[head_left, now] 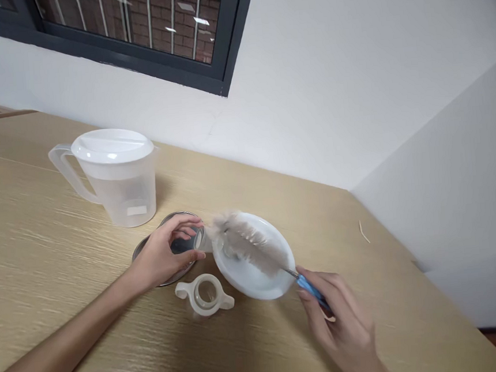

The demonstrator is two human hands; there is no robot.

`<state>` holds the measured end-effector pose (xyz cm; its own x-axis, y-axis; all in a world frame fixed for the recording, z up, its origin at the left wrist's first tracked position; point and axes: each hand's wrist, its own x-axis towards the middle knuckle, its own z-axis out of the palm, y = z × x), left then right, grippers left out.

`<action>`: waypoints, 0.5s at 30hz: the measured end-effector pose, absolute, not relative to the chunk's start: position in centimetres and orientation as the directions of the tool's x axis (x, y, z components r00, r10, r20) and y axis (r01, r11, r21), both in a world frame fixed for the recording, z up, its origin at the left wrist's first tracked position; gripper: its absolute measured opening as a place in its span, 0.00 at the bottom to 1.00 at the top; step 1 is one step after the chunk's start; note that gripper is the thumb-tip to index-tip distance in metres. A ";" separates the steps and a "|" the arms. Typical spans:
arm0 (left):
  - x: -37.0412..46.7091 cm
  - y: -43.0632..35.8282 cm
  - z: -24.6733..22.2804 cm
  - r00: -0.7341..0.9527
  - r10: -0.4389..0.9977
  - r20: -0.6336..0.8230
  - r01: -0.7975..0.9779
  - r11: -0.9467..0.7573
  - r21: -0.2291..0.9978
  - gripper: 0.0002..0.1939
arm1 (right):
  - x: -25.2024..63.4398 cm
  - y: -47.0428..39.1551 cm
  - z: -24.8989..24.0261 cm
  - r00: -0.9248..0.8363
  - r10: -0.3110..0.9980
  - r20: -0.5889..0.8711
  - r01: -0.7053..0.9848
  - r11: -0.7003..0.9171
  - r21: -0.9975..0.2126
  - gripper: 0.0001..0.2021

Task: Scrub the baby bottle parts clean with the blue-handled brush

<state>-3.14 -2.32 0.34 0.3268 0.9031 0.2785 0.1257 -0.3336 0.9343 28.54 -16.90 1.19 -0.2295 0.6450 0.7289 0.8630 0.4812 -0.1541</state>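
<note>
My right hand (337, 311) grips the blue handle of a bottle brush (253, 246), whose blurred greyish bristles are over a white bowl (257, 289). The bristle tip points left, towards my left hand (170, 248). Between the thumb and fingers of my left hand is a small clear cup (199, 238), its opening facing the brush tip. Under my left hand lies a dark round tray (162, 221) with a metal rim. A cream ring with two handles (206, 295) sits on a clear container just in front of the bowl's left side.
A translucent lidded pitcher (121, 179) stands at the back left of the wooden table (86, 269). A thin pale strip (364, 232) lies at the right. White walls and a dark-framed window (220, 67) are behind the table.
</note>
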 end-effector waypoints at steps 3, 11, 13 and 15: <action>-3.1 -2.2 0.2 0.335 0.898 0.286 0.120 -0.342 0.932 0.28 | 28.6 -16.4 1.1 -0.232 0.708 0.667 0.876 0.450 -0.173 0.18; -3.4 -2.0 0.1 0.355 0.887 0.296 0.173 -0.374 0.911 0.28 | 28.6 -16.3 1.1 -0.173 0.675 0.717 0.890 0.418 -0.179 0.15; -3.4 -2.1 0.0 0.356 0.891 0.283 0.189 -0.365 0.912 0.29 | 28.2 -16.6 1.2 -0.203 0.673 0.711 0.870 0.458 -0.185 0.18; -3.2 -2.1 -0.2 0.354 0.896 0.268 0.203 -0.353 0.913 0.29 | 27.9 -16.7 1.2 -0.239 0.679 0.694 0.858 0.483 -0.177 0.20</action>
<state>-3.23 -2.09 -0.15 0.3538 0.8961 0.2680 0.2028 -0.3532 0.9133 27.88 -16.69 1.20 -0.2390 0.6793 0.6939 0.8577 0.4827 -0.1770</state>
